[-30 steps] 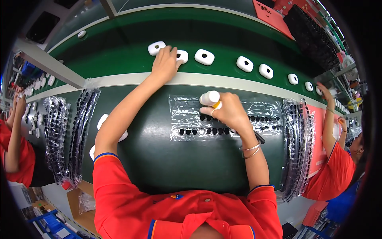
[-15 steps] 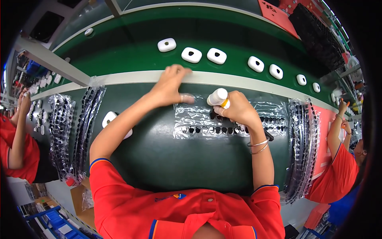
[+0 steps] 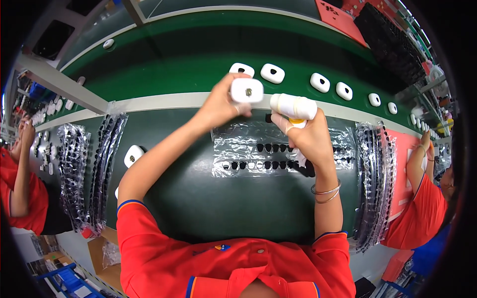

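My left hand (image 3: pixel 218 105) is closed round a white rounded plastic case (image 3: pixel 247 91), held above the pale rail of the green belt. A small gold-and-dark patch marks the middle of its upward face. Just right of it, my right hand (image 3: pixel 314 140) grips a white squeeze bottle (image 3: pixel 293 106) with a yellow collar, lying nearly sideways. Near the thumb and fingertip of that hand is a small black piece (image 3: pixel 269 118); whether it is pinched cannot be made out. Below, a clear plastic sheet (image 3: pixel 238 173) carries rows of small black pieces. Something white, perhaps tissue (image 3: pixel 300 158), shows under my right palm.
Several white cases with black spots, such as one (image 3: pixel 272 73), sit on the green belt (image 3: pixel 179 74). Another white case (image 3: pixel 133 156) lies left of my forearm. Bundles of plastic-wrapped strips (image 3: pixel 375 184) flank the dark table (image 3: pixel 213 203). Co-workers in red sit at both sides.
My left hand has taken a white case off the belt and brought it back and right. My right hand has moved right and tipped the bottle more sideways.
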Demonstrator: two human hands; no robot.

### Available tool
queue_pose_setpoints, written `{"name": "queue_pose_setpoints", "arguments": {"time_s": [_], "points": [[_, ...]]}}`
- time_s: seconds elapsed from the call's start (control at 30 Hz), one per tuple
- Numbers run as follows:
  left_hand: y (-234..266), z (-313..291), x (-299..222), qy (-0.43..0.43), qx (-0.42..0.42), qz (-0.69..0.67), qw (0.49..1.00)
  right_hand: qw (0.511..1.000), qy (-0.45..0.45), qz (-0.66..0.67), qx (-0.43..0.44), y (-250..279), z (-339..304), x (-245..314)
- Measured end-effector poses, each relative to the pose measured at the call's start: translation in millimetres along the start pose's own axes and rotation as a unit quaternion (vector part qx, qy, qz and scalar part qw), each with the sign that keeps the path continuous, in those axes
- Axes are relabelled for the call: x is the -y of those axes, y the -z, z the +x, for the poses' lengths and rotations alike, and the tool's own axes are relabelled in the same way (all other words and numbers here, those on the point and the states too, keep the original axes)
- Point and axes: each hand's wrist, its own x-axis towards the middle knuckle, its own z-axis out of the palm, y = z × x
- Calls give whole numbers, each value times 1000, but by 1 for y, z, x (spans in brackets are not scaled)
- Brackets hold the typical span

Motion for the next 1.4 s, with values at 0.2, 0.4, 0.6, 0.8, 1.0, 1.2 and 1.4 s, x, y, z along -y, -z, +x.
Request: {"name": "queue_pose_setpoints", "arguments": {"time_s": [0.2, 0.4, 0.6, 0.8, 1.0, 1.2, 1.4], "points": [[-38, -32, -34, 49, 75, -101, 991, 996, 67, 46, -38, -5, -2, 3], [-33, -37, -36, 50, 94, -93, 990, 998, 64, -23, 4, -4, -3, 3], [-38, -30, -24, 20, 80, -96, 992, 973, 202, -83, -71, -4, -5, -8], [-23, -35, -31, 54, 75, -89, 992, 964, 253, -71, -49, -19, -12, 13], [-18, -31, -13, 59, 52, -29, 996, 984, 140, -110, 25, -18, -8, 9], [57, 36, 33, -64, -231, 442, 865, 978, 80, -192, -7, -7, -3, -6], [89, 37, 42, -130, -246, 630, 725, 969, 88, -232, 20, -12, 8, -24]]}}
